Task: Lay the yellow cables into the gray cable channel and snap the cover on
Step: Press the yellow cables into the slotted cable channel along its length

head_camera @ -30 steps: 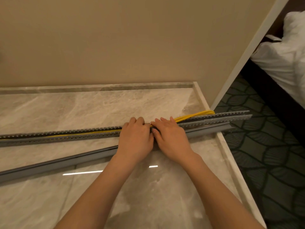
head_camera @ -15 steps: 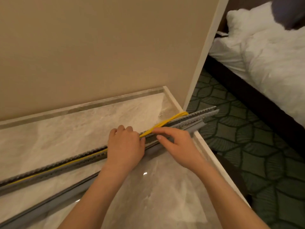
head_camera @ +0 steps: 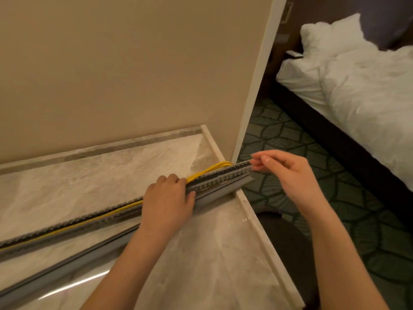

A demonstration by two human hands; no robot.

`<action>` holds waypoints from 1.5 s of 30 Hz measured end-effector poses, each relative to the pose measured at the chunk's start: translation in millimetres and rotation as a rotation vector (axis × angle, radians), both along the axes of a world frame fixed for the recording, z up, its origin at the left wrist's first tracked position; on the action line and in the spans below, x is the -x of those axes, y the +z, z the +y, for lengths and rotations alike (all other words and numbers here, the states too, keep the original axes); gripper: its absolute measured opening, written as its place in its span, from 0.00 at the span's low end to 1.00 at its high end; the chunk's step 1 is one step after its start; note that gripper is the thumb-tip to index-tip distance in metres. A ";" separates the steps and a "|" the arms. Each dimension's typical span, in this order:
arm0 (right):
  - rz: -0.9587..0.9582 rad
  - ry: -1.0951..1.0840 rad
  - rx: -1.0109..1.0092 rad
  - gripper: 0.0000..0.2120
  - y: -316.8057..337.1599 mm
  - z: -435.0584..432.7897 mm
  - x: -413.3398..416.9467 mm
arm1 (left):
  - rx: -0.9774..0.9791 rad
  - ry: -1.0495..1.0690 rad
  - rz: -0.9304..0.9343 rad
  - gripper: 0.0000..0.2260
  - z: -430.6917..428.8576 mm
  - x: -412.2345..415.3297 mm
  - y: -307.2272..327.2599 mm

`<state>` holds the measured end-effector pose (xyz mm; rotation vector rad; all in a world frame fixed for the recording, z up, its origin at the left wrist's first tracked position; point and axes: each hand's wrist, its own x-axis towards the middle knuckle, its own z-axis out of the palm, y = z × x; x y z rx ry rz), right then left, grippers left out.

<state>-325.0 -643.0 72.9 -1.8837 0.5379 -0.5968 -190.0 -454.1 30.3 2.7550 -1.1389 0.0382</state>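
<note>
A beige wall [head_camera: 123,63] is rising behind a pale marble table [head_camera: 201,253], with a white rumpled bed [head_camera: 357,81] to the right. A long gray slotted plastic cable channel [head_camera: 67,227] is lying diagonally across the table, its right end overhanging the edge. A flat gray cover strip [head_camera: 67,265] is lying just in front of it. Thin yellow cables [head_camera: 125,209] are running inside the channel and arching out near the right end. The left hand [head_camera: 167,202] is pressing down, palm flat, on the channel. The right hand [head_camera: 290,173] is pinching the channel's end between thumb and fingers.
</note>
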 end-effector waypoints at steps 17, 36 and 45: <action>-0.164 -0.129 -1.282 0.21 -119.7 -132.1 -42.1 | -0.015 0.236 -0.041 0.19 -19.4 33.6 -12.8; 0.574 0.367 -0.878 0.32 -146.2 -133.0 -89.4 | -0.023 0.303 -0.021 0.19 -24.2 38.2 -11.2; 0.398 0.371 -0.680 0.31 -102.8 -179.1 -95.4 | 0.048 0.262 -0.066 0.16 -19.9 32.5 -14.6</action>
